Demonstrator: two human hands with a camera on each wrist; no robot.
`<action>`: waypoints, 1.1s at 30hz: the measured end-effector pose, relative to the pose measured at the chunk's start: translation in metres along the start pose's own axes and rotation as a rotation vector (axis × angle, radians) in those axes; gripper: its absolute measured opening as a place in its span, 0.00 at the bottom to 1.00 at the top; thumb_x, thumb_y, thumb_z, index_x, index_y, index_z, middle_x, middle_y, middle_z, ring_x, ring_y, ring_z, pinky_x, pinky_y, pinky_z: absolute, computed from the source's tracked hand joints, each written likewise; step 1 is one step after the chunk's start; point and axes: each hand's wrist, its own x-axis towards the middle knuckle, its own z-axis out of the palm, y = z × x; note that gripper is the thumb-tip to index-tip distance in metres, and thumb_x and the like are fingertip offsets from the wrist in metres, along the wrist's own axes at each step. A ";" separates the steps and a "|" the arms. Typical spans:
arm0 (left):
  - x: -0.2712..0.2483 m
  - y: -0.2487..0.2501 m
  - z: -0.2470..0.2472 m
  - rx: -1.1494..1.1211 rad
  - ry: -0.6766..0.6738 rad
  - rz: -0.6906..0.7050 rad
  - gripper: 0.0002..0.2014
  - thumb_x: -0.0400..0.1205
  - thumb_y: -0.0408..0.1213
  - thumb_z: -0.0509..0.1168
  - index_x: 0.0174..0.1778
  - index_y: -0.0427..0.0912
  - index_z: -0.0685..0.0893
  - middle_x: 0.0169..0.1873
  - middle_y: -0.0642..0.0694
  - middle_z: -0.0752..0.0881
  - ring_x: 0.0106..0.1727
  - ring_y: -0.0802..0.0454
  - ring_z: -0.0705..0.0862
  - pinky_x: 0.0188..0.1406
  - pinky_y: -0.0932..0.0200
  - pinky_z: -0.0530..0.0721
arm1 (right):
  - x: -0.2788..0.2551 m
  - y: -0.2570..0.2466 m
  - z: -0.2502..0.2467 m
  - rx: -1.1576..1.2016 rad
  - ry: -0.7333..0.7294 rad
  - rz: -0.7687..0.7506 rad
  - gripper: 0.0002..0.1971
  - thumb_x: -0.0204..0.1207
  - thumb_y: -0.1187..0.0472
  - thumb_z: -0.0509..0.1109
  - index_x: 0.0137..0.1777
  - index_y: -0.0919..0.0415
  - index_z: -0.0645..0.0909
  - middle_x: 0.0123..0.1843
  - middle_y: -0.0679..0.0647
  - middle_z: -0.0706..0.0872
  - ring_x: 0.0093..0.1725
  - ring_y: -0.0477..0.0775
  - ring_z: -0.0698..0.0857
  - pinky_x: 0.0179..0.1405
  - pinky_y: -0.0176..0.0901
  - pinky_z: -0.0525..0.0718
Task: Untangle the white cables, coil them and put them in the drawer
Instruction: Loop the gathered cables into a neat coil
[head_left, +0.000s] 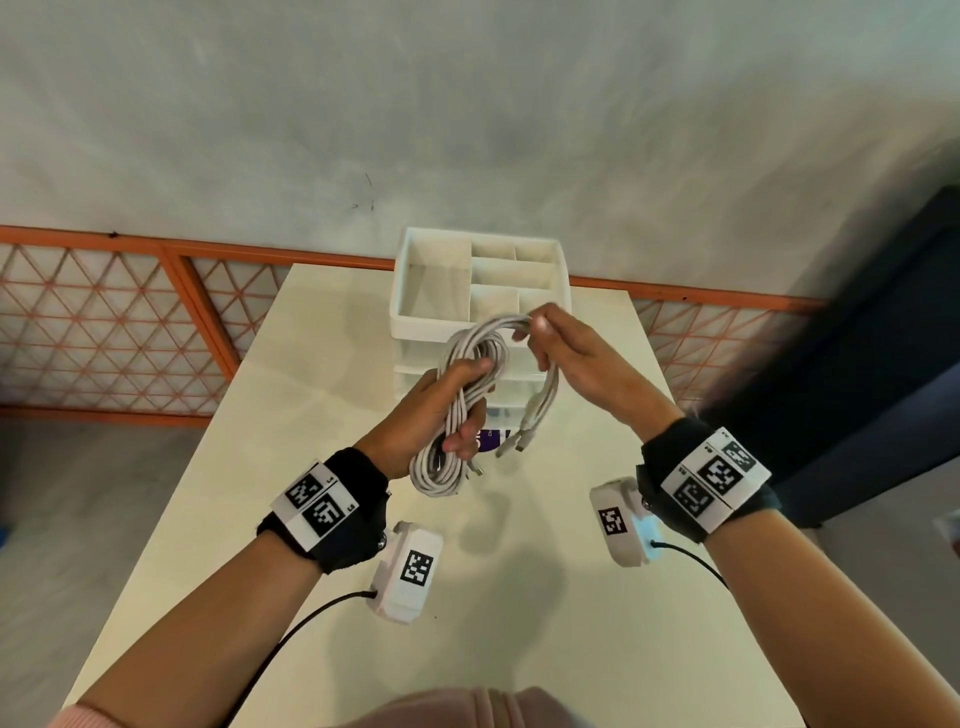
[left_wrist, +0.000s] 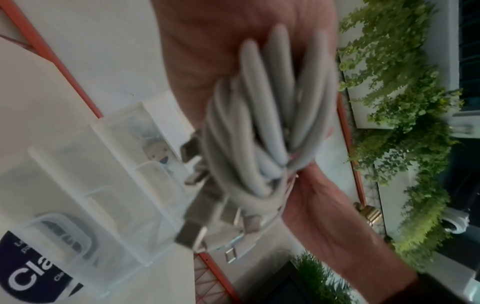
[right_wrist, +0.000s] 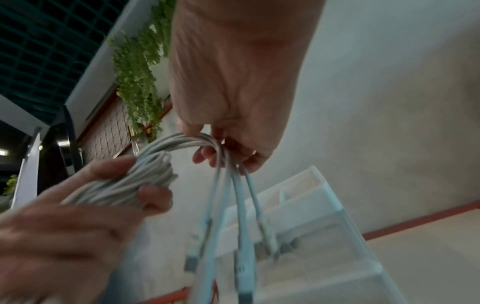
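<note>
my left hand (head_left: 431, 415) is gripping a coiled bundle of white round cables (head_left: 457, 410), fingers and thumb curling around the middle of the loops. my right hand (head_left: 566, 353) is pinching a few strands of the same bundle at about 1 o'clock from the left hand, where they are arching over my fingertips. from that pinch the loose ends are hanging down, and their metal-tipped plugs (head_left: 519, 441) are dangling between my two hands. in the right wrist view three or four plug ends (right_wrist: 242, 265) are hanging blurred below my fingers (right_wrist: 205, 156). i am holding the whole bundle in the air above the pale cream table (head_left: 519, 623), touching nothing else. at 12 o'clock, just behind the cables, a white plastic drawer organiser (head_left: 415, 312) with open compartments on top is standing on the table. in the left wrist view its translucent drawers (left_wrist: 85, 181) are sitting closed at 9 o'clock from the bundle.
</note>
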 end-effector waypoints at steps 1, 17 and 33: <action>0.001 0.000 0.000 -0.022 0.024 0.019 0.20 0.84 0.48 0.57 0.32 0.36 0.72 0.14 0.42 0.69 0.12 0.53 0.62 0.21 0.61 0.71 | -0.002 0.003 0.004 -0.029 -0.005 -0.002 0.14 0.87 0.58 0.51 0.51 0.61 0.78 0.32 0.48 0.72 0.34 0.42 0.72 0.39 0.28 0.73; 0.005 0.004 0.011 -0.080 0.245 0.198 0.13 0.85 0.44 0.59 0.40 0.44 0.84 0.22 0.50 0.81 0.21 0.55 0.79 0.19 0.62 0.79 | -0.008 -0.016 0.047 -0.120 -0.171 0.069 0.16 0.86 0.61 0.51 0.72 0.62 0.67 0.53 0.62 0.76 0.51 0.54 0.79 0.58 0.41 0.76; 0.010 0.007 0.001 -0.212 0.091 0.074 0.14 0.86 0.45 0.56 0.56 0.41 0.82 0.45 0.38 0.83 0.47 0.49 0.83 0.36 0.59 0.87 | 0.000 -0.026 0.033 -0.402 -0.027 -0.168 0.05 0.78 0.68 0.66 0.51 0.68 0.80 0.41 0.55 0.71 0.38 0.51 0.74 0.41 0.41 0.73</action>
